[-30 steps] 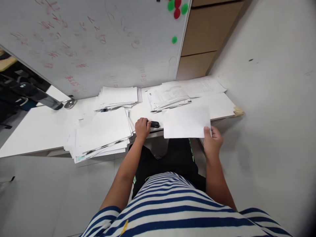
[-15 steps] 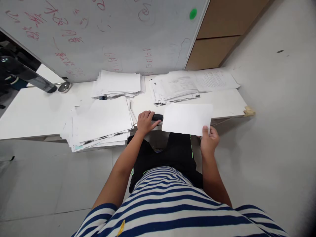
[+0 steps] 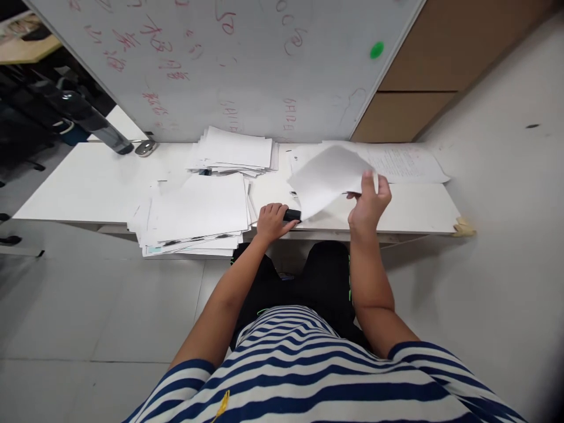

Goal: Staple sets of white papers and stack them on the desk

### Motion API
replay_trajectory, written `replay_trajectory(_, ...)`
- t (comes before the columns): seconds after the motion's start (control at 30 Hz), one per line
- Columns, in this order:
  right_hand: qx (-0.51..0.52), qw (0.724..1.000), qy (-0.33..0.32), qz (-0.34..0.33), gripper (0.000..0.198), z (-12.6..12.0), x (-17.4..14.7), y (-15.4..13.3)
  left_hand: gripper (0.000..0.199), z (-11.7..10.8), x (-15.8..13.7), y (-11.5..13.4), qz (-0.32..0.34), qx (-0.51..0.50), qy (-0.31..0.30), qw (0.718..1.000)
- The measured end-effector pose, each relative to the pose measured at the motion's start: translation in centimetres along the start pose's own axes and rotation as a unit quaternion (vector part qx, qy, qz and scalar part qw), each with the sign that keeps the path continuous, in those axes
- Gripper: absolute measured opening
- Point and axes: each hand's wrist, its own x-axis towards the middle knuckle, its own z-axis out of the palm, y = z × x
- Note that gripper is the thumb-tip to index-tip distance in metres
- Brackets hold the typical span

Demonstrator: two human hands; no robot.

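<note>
My left hand (image 3: 270, 222) is closed around a small black stapler (image 3: 292, 215) at the front edge of the white table (image 3: 423, 208). Only the stapler's right end shows past my fingers. Between thumb and fingers, my right hand (image 3: 371, 202) grips white paper (image 3: 330, 170) by its right edge. The paper is raised and bent, and its lower left corner comes close to the stapler's end; whether they touch I cannot tell. Behind it, a pile of printed sheets is partly covered.
Left of my left hand lies a large paper stack (image 3: 198, 211), overhanging the front edge. Further back sit another stack (image 3: 238, 150) and printed sheets (image 3: 408, 163). A dark bottle (image 3: 103, 126) and a mouse-like object (image 3: 145, 147) are at the back left, beside the whiteboard (image 3: 264, 76).
My right hand has lifted the paper up and away from me, and the sheet has gone from flat to bent and tilted. My left hand stays on the stapler. The camera view has shifted.
</note>
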Motion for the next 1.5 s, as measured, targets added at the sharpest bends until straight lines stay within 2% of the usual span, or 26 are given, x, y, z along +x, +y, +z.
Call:
replay_trajectory(0.1, 0.005, 0.996, -0.082, -0.015, 0.057, 5.5, 1.9, -1.0, 0.056, 0.1, 0.0, -0.1, 0.010, 0.002, 0.000, 1.000)
replay_trajectory(0.2, 0.002, 0.978, -0.205, 0.030, 0.058, 12.6, 2.1, -0.2, 0.055, 0.4, 0.0, -0.2, 0.010, 0.012, -0.001, 1.000)
replay_trajectory(0.27, -0.003, 0.967, -0.245, 0.071, 0.055, 17.5, 1.7, 0.9, 0.055, 0.6, -0.1, -0.2, 0.011, 0.021, -0.001, 1.000)
replay_trajectory(0.4, 0.011, 0.950, -0.249, 0.188, 0.045, 25.4, 0.8, 2.7, 0.056, 0.8, -0.1, -0.2, 0.020, 0.032, -0.007, 0.999)
replay_trajectory(0.47, 0.005, 0.941, -0.238, 0.239, 0.049, 27.7, 0.7, 3.4, 0.056, 0.8, -0.1, -0.2, 0.023, 0.038, -0.009, 0.999)
replay_trajectory(0.53, -0.017, 0.937, -0.238, 0.256, 0.060, 28.4, 0.6, 4.2, 0.057, 0.8, -0.1, -0.2, 0.024, 0.044, -0.011, 0.999)
replay_trajectory(0.6, -0.059, 0.936, -0.268, 0.219, 0.074, 27.5, 0.2, 5.2, 0.057, 0.8, -0.2, -0.2, 0.025, 0.043, -0.011, 0.999)
replay_trajectory(0.7, -0.162, 0.923, -0.344, 0.056, 0.089, 24.2, -0.8, 6.4, 0.058, 0.8, -0.2, -0.2, 0.025, 0.031, -0.005, 0.999)
replay_trajectory(0.77, -0.229, 0.895, -0.379, -0.054, 0.083, 21.5, -1.1, 6.8, 0.058, 0.8, -0.2, -0.3, 0.022, 0.025, 0.001, 0.999)
replay_trajectory(0.83, -0.277, 0.873, -0.387, -0.106, 0.068, 18.8, -0.5, 6.9, 0.057, 0.8, -0.2, -0.4, 0.019, 0.023, 0.003, 1.000)
replay_trajectory(0.9, -0.315, 0.870, -0.359, -0.124, 0.053, 16.1, 1.3, 6.9, 0.056, 0.8, -0.2, -0.4, 0.018, 0.020, 0.004, 1.000)
replay_trajectory(1.0, -0.387, 0.879, -0.246, -0.134, 0.047, 11.6, 5.1, 7.3, 0.055, 0.6, -0.2, -0.3, 0.017, 0.015, 0.007, 1.000)
replay_trajectory(1.07, -0.454, 0.870, -0.167, -0.097, 0.056, 8.9, 7.2, 8.2, 0.053, 0.5, -0.2, -0.3, 0.017, 0.013, 0.008, 1.000)
replay_trajectory(1.17, -0.516, 0.843, -0.149, -0.024, 0.072, 5.9, 8.5, 10.0, 0.051, 0.6, -0.2, -0.4, 0.017, 0.014, 0.014, 1.000)
replay_trajectory(1.23, -0.520, 0.843, -0.129, -0.038, 0.065, 5.1, 8.3, 11.2, 0.050, 0.7, -0.2, -0.5, 0.021, 0.015, 0.021, 0.999)
replay_trajectory(1.33, -0.503, 0.858, -0.065, -0.083, 0.054, 5.1, 7.6, 12.2, 0.049, 0.9, -0.1, -0.6, 0.028, 0.012, 0.030, 0.999)
replay_trajectory(1.5, -0.454, 0.886, -0.009, -0.088, 0.049, 5.3, 7.7, 12.4, 0.049, 0.8, -0.2, -0.5, 0.021, 0.007, 0.035, 0.999)
